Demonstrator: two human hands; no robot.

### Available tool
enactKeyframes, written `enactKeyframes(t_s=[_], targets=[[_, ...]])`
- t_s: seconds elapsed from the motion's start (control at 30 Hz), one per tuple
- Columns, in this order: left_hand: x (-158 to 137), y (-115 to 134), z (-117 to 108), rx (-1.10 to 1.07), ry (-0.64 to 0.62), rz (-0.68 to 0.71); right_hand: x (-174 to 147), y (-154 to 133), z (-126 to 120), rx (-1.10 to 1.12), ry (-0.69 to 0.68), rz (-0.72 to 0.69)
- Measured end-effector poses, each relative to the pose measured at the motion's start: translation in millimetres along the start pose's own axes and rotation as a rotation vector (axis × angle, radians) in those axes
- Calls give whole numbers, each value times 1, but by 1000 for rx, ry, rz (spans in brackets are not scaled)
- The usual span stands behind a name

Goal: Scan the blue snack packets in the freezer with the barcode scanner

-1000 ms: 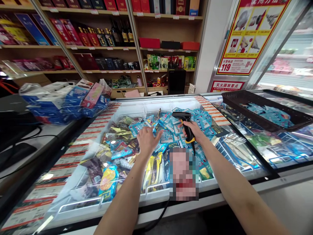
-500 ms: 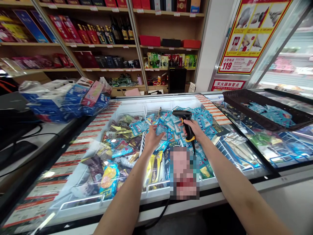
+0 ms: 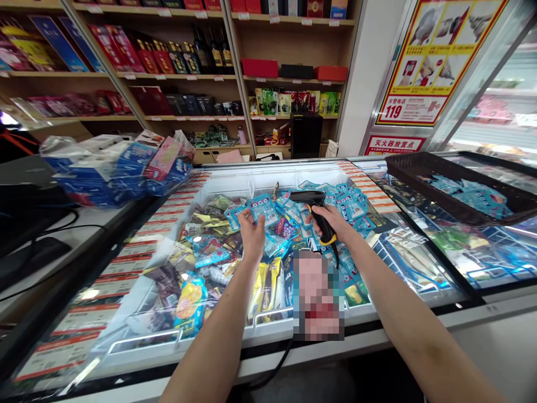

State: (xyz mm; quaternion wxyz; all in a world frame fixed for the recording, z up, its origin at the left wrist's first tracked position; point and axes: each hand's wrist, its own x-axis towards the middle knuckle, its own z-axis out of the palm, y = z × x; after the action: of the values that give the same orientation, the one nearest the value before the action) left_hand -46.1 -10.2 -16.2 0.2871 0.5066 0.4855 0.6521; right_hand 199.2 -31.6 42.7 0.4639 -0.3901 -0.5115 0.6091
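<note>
Here, left fingers (image 3: 245,217): closed in a pinch with the thumb, gripping the left edge of a blue packet (image 3: 265,207).
Blue packet: sits raised in the left hand (image 3: 252,236), above the heap, with a pale printed panel, apparently a barcode, facing the camera.
Wrapper: likely light, limp and slick, perhaps damp from the cold; contents hidden, possibly brittle.
Best hold: by the sealed edge or a corner, with gentle pressure, thumb clear of the printed panel.
Right hand (image 3: 330,223): wraps round the handle of a black-and-yellow scanner (image 3: 308,197); trigger pressure impossible to make out.
Scanner: points leftward, near the blue packet but apart; likely rigid, light enough for one hand.
Cable (image 3: 337,255): hangs from the base of the handle.
Heap of blue packets (image 3: 354,206): lies beneath and beyond the right hand, beside yellow and brown wrappers.
Chest freezer (image 3: 226,178): holds the lot, edged with price tags (image 3: 81,317).
Brown tray (image 3: 396,168): rests to the right, with similar packets (image 3: 478,197) inside.
Beyond: shelves (image 3: 293,21) of boxes and bottles, fire-safety poster (image 3: 440,67).
</note>
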Motion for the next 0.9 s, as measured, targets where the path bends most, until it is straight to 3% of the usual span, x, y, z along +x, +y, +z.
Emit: enactKeyframes(t_s=[0.33,0.9], targets=[[2,-4,1,-80,-28,-53,-6,-2,1,-47,-87,4],[1,5,2,-165,-54,-90,-9,-7,4,-112,-123,-11]])
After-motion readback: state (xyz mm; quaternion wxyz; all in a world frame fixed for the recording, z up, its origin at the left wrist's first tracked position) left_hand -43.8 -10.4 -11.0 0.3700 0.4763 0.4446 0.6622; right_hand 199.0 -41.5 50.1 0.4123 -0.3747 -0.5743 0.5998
